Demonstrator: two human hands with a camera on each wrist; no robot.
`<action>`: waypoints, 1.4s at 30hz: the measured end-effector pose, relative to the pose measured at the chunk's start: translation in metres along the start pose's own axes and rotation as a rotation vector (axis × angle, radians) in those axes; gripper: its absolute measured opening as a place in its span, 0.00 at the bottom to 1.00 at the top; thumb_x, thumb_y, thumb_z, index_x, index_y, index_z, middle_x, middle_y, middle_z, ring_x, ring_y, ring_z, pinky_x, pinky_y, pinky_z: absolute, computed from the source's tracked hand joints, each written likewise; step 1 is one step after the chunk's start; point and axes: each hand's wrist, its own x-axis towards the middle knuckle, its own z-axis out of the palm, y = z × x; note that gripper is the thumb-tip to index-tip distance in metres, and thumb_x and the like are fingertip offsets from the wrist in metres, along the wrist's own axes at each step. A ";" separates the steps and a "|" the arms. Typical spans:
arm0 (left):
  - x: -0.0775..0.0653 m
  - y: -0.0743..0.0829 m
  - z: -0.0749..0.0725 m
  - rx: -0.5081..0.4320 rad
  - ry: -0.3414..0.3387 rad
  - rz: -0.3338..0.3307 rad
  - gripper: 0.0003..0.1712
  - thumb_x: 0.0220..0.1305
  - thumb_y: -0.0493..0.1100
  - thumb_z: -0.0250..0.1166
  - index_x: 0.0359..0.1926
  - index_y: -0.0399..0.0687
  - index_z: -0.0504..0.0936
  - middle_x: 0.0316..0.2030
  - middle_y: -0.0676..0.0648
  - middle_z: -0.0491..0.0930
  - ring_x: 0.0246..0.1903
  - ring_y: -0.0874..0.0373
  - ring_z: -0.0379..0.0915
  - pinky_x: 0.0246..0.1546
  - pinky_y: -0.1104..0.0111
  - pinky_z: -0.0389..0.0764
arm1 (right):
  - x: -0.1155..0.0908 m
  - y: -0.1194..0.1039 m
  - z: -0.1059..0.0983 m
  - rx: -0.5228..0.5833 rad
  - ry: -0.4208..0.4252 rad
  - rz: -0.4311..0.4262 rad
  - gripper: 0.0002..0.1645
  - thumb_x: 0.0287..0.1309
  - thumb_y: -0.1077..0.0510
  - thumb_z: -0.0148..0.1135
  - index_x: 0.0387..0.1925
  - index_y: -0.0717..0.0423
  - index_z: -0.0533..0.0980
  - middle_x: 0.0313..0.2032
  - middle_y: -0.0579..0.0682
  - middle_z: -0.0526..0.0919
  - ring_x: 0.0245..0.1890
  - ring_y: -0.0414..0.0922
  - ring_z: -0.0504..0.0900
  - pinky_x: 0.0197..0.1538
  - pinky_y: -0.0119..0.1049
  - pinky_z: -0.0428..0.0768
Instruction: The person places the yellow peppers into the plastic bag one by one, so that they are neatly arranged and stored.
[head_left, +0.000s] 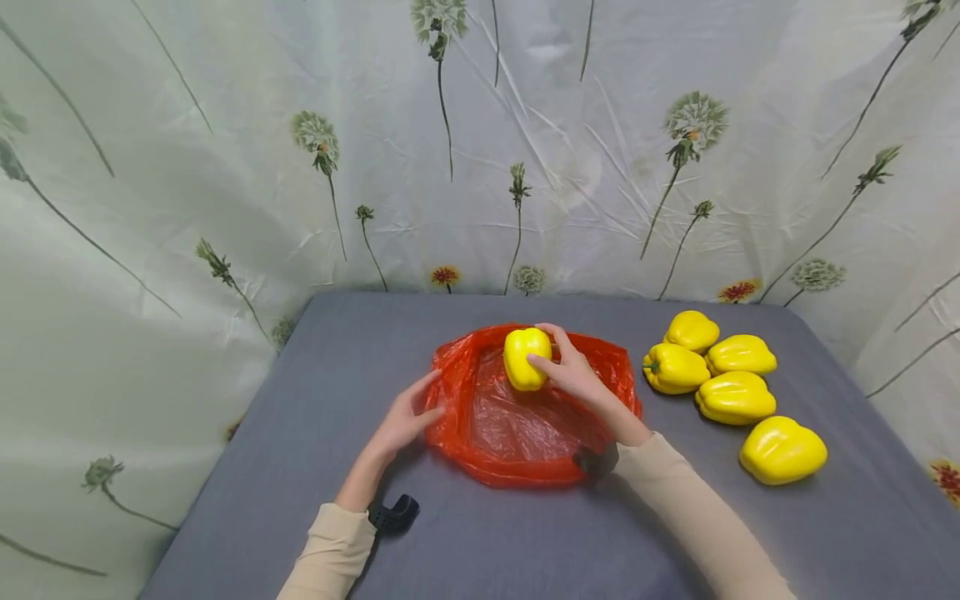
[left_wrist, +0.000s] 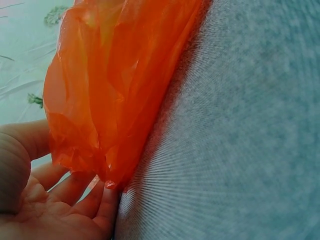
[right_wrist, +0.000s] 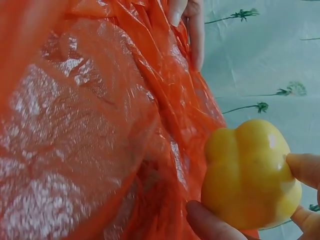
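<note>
A red plastic bag (head_left: 517,471) lies on the table, its mouth spread wide and facing up. Over the far part of that mouth, my right hand (head_left: 573,371) holds a yellow bell pepper (head_left: 527,358) between thumb and fingers. In the right wrist view, the pepper (right_wrist: 247,175) shows its lobed end, with fingertips on both sides of it. My left hand (head_left: 405,421) is at the bag's left side, thumb and fingers spread apart. Seen from the left wrist, the relaxed fingers (left_wrist: 75,192) touch the crumpled red plastic (left_wrist: 110,90).
Several yellow bell peppers (head_left: 735,397) lie on the table right of the bag, one (head_left: 783,451) nearer the front. A grey cloth covers the table (head_left: 337,350). Behind it hangs a pale curtain (head_left: 247,167) printed with dandelions. Dark bands are on both wrists.
</note>
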 end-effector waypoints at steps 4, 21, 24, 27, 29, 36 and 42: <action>0.000 0.000 0.000 0.011 0.000 -0.015 0.37 0.62 0.42 0.61 0.70 0.47 0.58 0.69 0.38 0.59 0.70 0.40 0.52 0.68 0.42 0.55 | 0.006 -0.001 0.008 0.018 0.011 0.020 0.37 0.64 0.49 0.54 0.69 0.43 0.49 0.65 0.60 0.61 0.61 0.58 0.69 0.49 0.47 0.82; 0.000 0.003 0.003 0.015 -0.005 -0.074 0.37 0.62 0.40 0.60 0.70 0.47 0.57 0.70 0.38 0.58 0.69 0.41 0.54 0.68 0.43 0.56 | 0.029 0.003 0.046 -0.029 0.107 0.063 0.38 0.63 0.51 0.54 0.69 0.47 0.50 0.65 0.60 0.64 0.59 0.57 0.71 0.62 0.54 0.71; -0.001 0.008 0.004 0.008 -0.009 -0.085 0.37 0.63 0.38 0.59 0.71 0.45 0.56 0.70 0.37 0.57 0.70 0.39 0.53 0.68 0.42 0.56 | 0.032 0.003 0.050 -0.042 0.124 0.055 0.37 0.63 0.51 0.55 0.69 0.48 0.51 0.65 0.60 0.65 0.59 0.57 0.71 0.62 0.53 0.72; -0.001 0.010 0.005 0.007 -0.012 -0.083 0.37 0.63 0.37 0.59 0.71 0.43 0.55 0.70 0.36 0.56 0.70 0.39 0.51 0.68 0.42 0.54 | 0.034 0.002 0.051 -0.043 0.143 0.052 0.37 0.63 0.52 0.55 0.69 0.50 0.52 0.65 0.60 0.65 0.60 0.57 0.70 0.63 0.53 0.71; -0.001 0.009 0.004 0.012 -0.010 -0.081 0.37 0.63 0.38 0.60 0.70 0.45 0.56 0.70 0.37 0.57 0.70 0.40 0.50 0.69 0.43 0.54 | 0.035 0.002 0.052 -0.048 0.151 0.049 0.37 0.63 0.52 0.55 0.68 0.51 0.53 0.65 0.60 0.65 0.60 0.56 0.70 0.63 0.53 0.71; 0.001 -0.001 0.002 0.029 -0.008 -0.062 0.37 0.61 0.42 0.62 0.70 0.50 0.58 0.70 0.39 0.58 0.70 0.41 0.52 0.68 0.44 0.56 | 0.037 0.000 0.055 -0.107 0.166 -0.009 0.37 0.62 0.53 0.56 0.68 0.55 0.54 0.65 0.61 0.66 0.59 0.56 0.70 0.62 0.53 0.71; 0.002 -0.002 0.001 0.036 -0.012 -0.074 0.37 0.62 0.43 0.62 0.70 0.52 0.58 0.70 0.41 0.59 0.70 0.43 0.54 0.67 0.45 0.60 | 0.037 -0.002 0.056 -0.118 0.157 -0.019 0.37 0.63 0.52 0.55 0.68 0.54 0.54 0.65 0.60 0.64 0.61 0.57 0.69 0.64 0.53 0.71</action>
